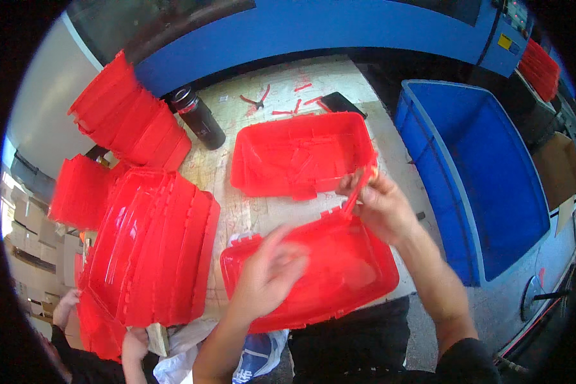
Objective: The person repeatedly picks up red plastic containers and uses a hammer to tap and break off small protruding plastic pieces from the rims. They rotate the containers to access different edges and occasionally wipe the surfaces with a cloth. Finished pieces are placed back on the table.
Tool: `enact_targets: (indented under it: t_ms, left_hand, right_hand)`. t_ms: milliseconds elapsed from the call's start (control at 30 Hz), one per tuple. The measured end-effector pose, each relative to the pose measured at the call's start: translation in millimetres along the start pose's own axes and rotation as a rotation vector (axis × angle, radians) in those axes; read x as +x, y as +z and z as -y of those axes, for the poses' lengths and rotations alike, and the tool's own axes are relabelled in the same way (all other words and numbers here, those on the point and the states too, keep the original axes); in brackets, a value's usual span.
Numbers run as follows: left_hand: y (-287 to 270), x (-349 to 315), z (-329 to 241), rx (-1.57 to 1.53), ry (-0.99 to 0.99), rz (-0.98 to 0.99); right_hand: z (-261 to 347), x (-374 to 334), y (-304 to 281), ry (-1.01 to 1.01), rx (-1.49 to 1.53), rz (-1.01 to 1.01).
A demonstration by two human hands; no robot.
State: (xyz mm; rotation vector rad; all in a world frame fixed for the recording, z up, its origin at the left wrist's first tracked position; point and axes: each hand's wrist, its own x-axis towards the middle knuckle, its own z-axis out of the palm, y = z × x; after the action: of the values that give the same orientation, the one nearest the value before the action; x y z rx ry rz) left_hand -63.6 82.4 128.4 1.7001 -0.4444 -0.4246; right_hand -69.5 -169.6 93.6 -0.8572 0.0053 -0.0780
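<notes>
I can't read any words from here: the yellow label on the blue machine is too small, the blue-and-white bag's white lettering unclear.

Black short sleeve above a bare right forearm, black clothing below.

Left head-worn fisheye view, from above, facing down and forward, close over red tubs

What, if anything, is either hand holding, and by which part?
The right hand pinches a narrow red strip, apparently near its middle. The left hand is blurred; whether it holds anything cannot be told.
</notes>
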Motion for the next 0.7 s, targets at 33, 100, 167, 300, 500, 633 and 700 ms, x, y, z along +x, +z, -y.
enact_targets:
  t_ms: [33,100,167,300,500,633,700]
  left_hand:
    - [23.4,14.1,2.3,-0.156,0.056,0.047]
    - [47.5,34.6,8.0,-0.204,0.086,0.316]
    - [69.1,37.7,13.5,-0.122,0.048,0.445]
    - [99.7,63.3,27.6,0.186,0.060,0.914]
    - [127.5,162.5,71.8,1.196,0.827,0.979]
    - [81.0,182.3,72.5,1.331,0.494,0.650]
    - [45.5,173.2,70.8,1.350,0.385,0.546]
  right_hand:
    - [-8.8,-17.2,3.5,-0.020,0.002,0.014]
    - [-22.8,-51.9,2.8,-0.077,-0.024,-0.054]
    - [-21.6,-81.1,-9.5,-0.068,-0.076,-0.224]
    - [-8.9,-128.8,-34.9,-0.202,-0.461,-0.309]
    - [17.9,-179.7,-58.6,-0.104,-0.486,-0.697]
    - [21.5,-167.5,-53.3,0.083,-1.186,-0.532]
    - [13.8,-142.8,-42.4,0.000,-1.393,-0.339]
